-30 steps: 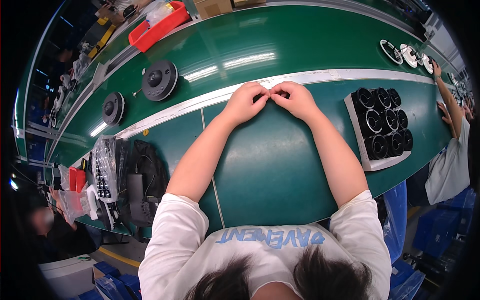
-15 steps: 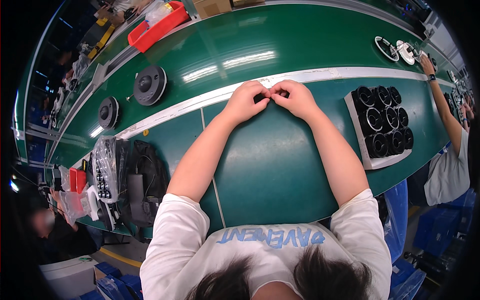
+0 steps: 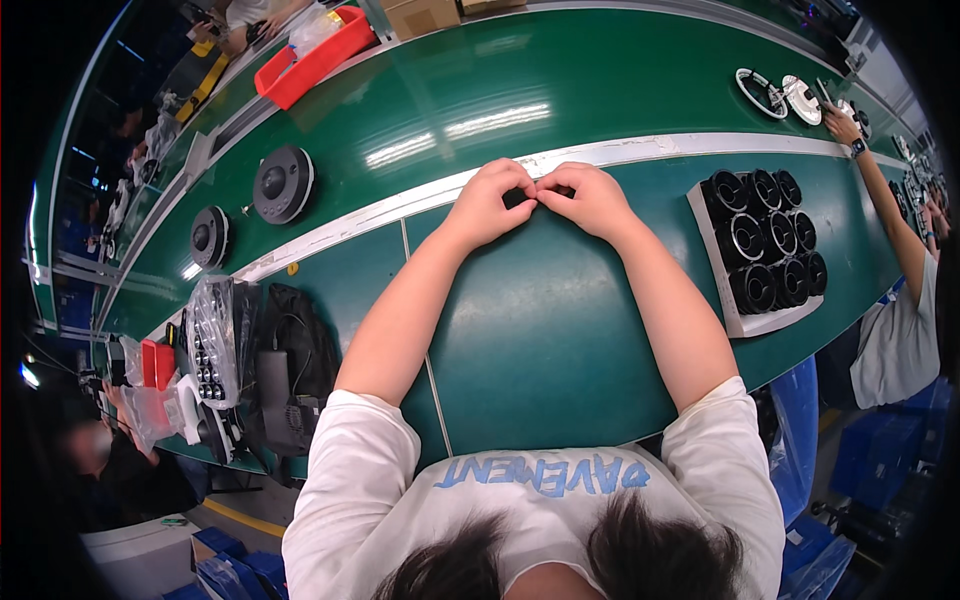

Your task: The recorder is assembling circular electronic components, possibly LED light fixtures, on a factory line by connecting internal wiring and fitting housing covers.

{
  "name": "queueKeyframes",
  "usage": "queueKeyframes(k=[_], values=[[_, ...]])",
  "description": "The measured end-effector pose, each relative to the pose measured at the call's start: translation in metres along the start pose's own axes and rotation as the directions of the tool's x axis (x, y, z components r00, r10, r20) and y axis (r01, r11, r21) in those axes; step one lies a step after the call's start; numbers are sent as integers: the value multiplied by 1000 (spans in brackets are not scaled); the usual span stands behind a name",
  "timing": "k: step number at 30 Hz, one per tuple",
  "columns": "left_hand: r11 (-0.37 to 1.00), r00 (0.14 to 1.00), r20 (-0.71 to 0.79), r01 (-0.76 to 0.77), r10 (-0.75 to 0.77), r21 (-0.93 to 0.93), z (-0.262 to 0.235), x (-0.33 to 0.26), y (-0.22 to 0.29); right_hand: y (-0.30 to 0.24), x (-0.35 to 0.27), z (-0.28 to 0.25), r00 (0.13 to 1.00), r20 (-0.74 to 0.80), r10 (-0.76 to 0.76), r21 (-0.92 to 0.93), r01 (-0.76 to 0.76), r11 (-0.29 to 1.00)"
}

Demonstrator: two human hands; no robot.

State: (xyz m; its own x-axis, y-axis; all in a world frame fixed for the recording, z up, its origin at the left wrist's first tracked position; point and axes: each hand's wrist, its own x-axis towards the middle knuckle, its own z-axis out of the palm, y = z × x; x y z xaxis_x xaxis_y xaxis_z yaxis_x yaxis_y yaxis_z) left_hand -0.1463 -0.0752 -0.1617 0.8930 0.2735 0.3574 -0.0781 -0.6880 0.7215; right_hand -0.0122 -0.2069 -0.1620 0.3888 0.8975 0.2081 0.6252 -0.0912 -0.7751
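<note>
- Head view: the green conveyor belt (image 3: 600,90) fills most of the scene, with a pale strip (image 3: 330,232) dividing it from the nearer green work surface (image 3: 540,340), so parts can pass while the person works on the near side.
- Off to the left edge lies a heap of black bags and clear packets (image 3: 250,370), within reach of the left arm.
- To the right sits a white tray of black round parts (image 3: 765,250), packed in rows and near the right forearm, probably as stock.
- Two dark round speaker-like units (image 3: 282,184) ride the belt, well apart from the hands.
- Left hand (image 3: 488,203) and right hand (image 3: 590,198) rest on the strip, knuckles up, fingertips pressed together where they meet.
- Between them they seem to pinch a small dark piece (image 3: 520,197); it is mostly hidden, so I cannot tell what it is.
</note>
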Motion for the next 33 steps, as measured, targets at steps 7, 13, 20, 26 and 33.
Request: queueKeyframes(k=[7,13,20,26,33], values=[[998,1000,-13,-25,26,53,4,0,-2,4,1,1,999,-21,-31,-22,31,999],[995,999,-4,-39,40,95,3,0,-1,4,1,1,999,-21,-46,-25,45,999],[992,998,-9,-62,63,109,4,0,-1,3,1,1,998,3,-64,-25,64,998],[992,999,0,-52,53,115,4,1,0,3,0,-1,997,8,-71,-47,71,996],[994,998,44,-53,49,98,0,1,-2,2,1,1,998,-4,-60,-21,60,998]])
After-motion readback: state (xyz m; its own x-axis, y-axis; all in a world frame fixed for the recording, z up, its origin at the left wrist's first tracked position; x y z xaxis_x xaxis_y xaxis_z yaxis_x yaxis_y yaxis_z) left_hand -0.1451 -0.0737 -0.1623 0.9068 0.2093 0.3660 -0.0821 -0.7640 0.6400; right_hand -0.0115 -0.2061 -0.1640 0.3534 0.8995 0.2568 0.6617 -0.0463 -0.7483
